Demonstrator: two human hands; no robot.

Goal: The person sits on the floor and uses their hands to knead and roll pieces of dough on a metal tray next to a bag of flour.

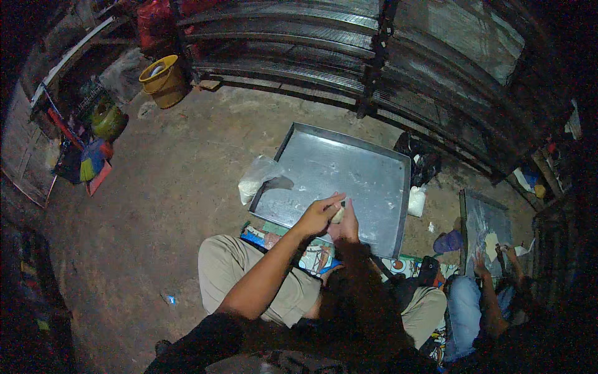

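Observation:
Both my hands meet over the near edge of a large, shallow metal tray (336, 168) dusted with white powder. Between them is a small pale lump of dough (338, 216) with a dark spot near its top. My left hand (319, 215) wraps its fingers over the lump from the left. From the other side, my right hand (347, 225) is closed against it, its fingers pointing up and away. The fingers and palms hide much of the lump.
A clear bag of white powder (254, 181) leans on the tray's left side. A white bag (417, 201) and black bag (425, 163) lie right. Another person's hands (481, 265) work at a second tray (483, 215). A slatted rack (280, 53) and yellow bucket (165, 87) stand behind.

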